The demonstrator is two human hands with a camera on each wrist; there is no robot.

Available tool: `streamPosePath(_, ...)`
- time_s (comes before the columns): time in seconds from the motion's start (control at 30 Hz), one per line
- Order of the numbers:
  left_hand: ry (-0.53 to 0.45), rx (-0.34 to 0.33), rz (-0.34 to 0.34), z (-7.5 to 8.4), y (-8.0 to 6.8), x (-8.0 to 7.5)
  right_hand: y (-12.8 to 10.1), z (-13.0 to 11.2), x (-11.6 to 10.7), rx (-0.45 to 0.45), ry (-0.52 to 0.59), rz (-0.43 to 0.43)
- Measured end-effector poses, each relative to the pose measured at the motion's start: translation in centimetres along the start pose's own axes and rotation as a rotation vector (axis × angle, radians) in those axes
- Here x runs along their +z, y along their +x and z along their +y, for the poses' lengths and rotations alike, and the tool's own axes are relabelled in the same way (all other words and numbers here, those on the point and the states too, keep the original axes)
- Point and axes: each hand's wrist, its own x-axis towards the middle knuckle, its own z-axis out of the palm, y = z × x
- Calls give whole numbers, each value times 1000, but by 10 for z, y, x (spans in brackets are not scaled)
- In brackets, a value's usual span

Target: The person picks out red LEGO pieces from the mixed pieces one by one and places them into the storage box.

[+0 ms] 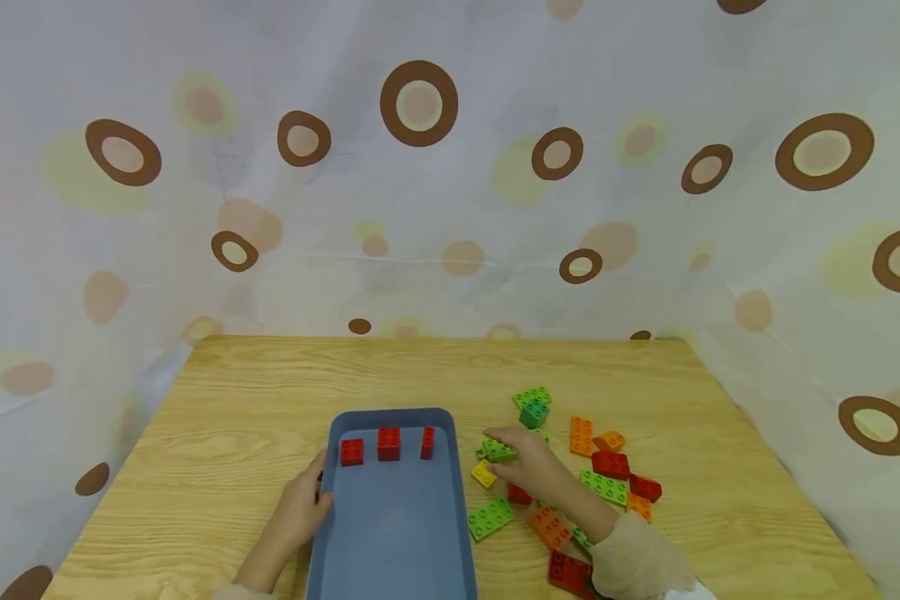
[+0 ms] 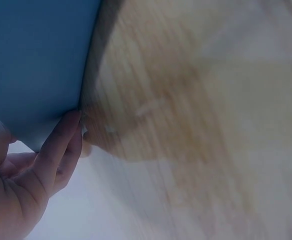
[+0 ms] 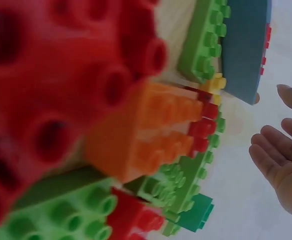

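A blue-grey tray (image 1: 393, 533) lies on the wooden table, with three red toy bricks (image 1: 388, 444) in a row near its far end. My left hand (image 1: 300, 510) holds the tray's left side; in the left wrist view the thumb and fingers (image 2: 61, 135) pinch its rim. Over the loose bricks right of the tray is my right hand (image 1: 528, 467), fingers spread and nothing between them. Nearest its fingertips are a light green brick (image 1: 497, 451) and a small yellow brick (image 1: 483, 474). The right wrist view also shows that hand (image 3: 286, 155) with relaxed fingers.
Several more bricks lie scattered around the right forearm: an orange one (image 1: 550, 527), a red one (image 1: 610, 464), a dark green one (image 1: 534, 413) and a light green one (image 1: 491, 519) beside the tray. A patterned cloth (image 1: 450, 192) hangs behind the table (image 1: 270, 383).
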Motion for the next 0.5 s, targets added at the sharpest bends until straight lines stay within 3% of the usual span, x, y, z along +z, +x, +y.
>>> streamPosePath(0.3, 2, 22, 18, 0, 0, 0, -18, 18, 2, 7, -83, -79)
streamPosePath(0.5, -2, 8, 7, 1, 0, 0, -26, 27, 4, 24, -72, -132)
